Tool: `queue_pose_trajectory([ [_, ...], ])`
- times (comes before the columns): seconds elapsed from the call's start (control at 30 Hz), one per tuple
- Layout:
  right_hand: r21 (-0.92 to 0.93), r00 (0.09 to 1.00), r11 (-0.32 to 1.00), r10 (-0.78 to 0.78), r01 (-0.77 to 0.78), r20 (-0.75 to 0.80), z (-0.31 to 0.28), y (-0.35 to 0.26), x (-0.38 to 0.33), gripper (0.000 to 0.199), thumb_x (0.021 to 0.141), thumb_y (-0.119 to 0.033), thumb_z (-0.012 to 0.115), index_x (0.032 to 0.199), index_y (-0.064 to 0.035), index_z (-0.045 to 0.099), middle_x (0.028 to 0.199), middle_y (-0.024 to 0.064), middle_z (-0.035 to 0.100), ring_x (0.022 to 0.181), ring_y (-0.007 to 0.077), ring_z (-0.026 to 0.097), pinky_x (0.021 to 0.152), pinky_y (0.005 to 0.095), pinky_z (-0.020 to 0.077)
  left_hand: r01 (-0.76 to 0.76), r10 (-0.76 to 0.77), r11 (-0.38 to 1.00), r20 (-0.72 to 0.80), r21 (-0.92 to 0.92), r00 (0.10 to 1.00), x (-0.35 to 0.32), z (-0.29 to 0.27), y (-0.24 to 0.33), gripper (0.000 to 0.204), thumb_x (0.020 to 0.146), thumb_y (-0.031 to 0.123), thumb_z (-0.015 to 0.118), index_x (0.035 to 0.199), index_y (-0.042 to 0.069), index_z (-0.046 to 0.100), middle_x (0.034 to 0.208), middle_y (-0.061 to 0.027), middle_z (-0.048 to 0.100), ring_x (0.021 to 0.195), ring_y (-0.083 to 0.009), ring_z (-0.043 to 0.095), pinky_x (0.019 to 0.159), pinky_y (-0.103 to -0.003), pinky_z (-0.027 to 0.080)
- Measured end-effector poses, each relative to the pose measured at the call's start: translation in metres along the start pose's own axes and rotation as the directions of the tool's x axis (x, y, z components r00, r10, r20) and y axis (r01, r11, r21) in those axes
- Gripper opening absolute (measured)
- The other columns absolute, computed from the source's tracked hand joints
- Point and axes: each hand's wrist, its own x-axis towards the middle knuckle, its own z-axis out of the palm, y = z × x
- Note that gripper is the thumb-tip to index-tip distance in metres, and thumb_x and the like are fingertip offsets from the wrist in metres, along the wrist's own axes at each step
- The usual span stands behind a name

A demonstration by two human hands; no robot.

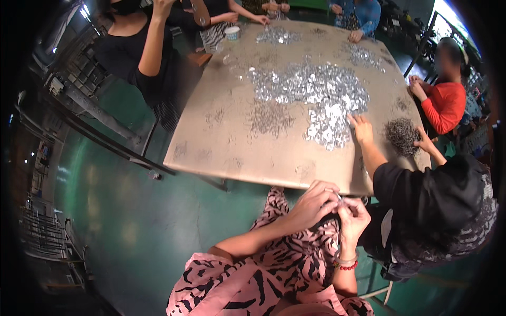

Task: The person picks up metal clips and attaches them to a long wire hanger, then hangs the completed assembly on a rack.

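Note:
Just off the near edge of the table [211, 145], above my lap, my left hand [318, 201] and my right hand [353, 218] meet. Their fingers are pinched together around a small shiny metal piece [340, 199], mostly hidden by the fingertips. A red bead bracelet circles my right wrist. Beyond my hands lies a bright heap of small flat silver metal pieces [330, 125], joined to a wider spread of them [305, 84]. Left of it are scattered thin dark wire hooks [270, 119].
At my right a co-worker in black [427, 192] reaches one hand to the silver pieces, the other to a tangled wire heap [402, 136]. Other people stand or sit around the table, one in red [445, 105]. A white-and-blue tub [232, 33] stands far left.

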Motion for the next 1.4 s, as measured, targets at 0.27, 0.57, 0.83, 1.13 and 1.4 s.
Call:
queue_pose_trajectory([
  [0.27,-0.216,0.983,0.959,-0.177,0.181,0.039,0.012,-0.001,0.000,0.017,0.071,0.016,0.062,0.083,0.0042,0.062,0.083,0.0059,0.058,0.074,0.0073,0.058,0.061,0.0173,0.0479,0.012,-0.014,1.000,-0.095,-0.026,0.995,0.007,0.005,-0.007,0.010,0.087,0.010,0.056,0.092,0.001,0.056,0.101,-0.0118,0.060,0.094,-0.0259,0.058,0.082,-0.033,0.045],
  [0.57,-0.347,0.986,0.936,-0.005,0.064,0.168,0.002,0.032,0.093,0.022,0.082,0.003,0.058,0.103,0.0020,0.064,0.093,0.0107,0.064,0.074,0.0169,0.062,0.067,0.0258,0.0503,0.145,-0.147,0.986,-0.027,-0.083,0.989,0.003,-0.004,-0.018,0.008,0.089,0.006,0.054,0.094,0.001,0.057,0.089,-0.0098,0.066,0.086,-0.0187,0.064,0.076,-0.029,0.049],
  [0.83,-0.770,0.895,0.460,-0.290,0.442,0.340,0.005,0.129,0.214,0.030,0.075,0.003,0.057,0.103,-0.0018,0.064,0.101,0.0170,0.063,0.095,0.0337,0.056,0.087,0.0377,0.0451,0.187,-0.193,0.970,-0.024,-0.157,0.981,-0.006,-0.007,-0.011,0.009,0.088,0.008,0.054,0.092,0.001,0.057,0.088,-0.0131,0.062,0.082,-0.0276,0.061,0.073,-0.034,0.047],
  [1.13,-0.058,0.982,0.991,0.128,-0.121,0.135,0.019,0.037,0.114,0.015,0.081,0.004,0.060,0.096,0.0037,0.061,0.080,0.0088,0.064,0.065,0.0113,0.061,0.058,0.0213,0.0496,0.141,-0.144,0.987,-0.037,-0.080,0.989,-0.005,-0.008,-0.017,0.014,0.090,0.013,0.050,0.094,0.000,0.055,0.087,-0.0134,0.059,0.080,-0.0295,0.058,0.072,-0.035,0.046],
  [1.4,-0.140,0.986,0.988,-0.038,0.061,0.161,0.004,-0.025,0.038,0.020,0.077,0.013,0.063,0.096,0.0076,0.065,0.088,0.0074,0.061,0.068,0.0100,0.061,0.062,0.0192,0.0494,0.119,-0.119,0.993,-0.010,0.006,0.993,0.012,0.001,-0.012,0.015,0.090,0.015,0.052,0.095,0.002,0.055,0.089,-0.0141,0.059,0.084,-0.0301,0.059,0.074,-0.036,0.045],
])
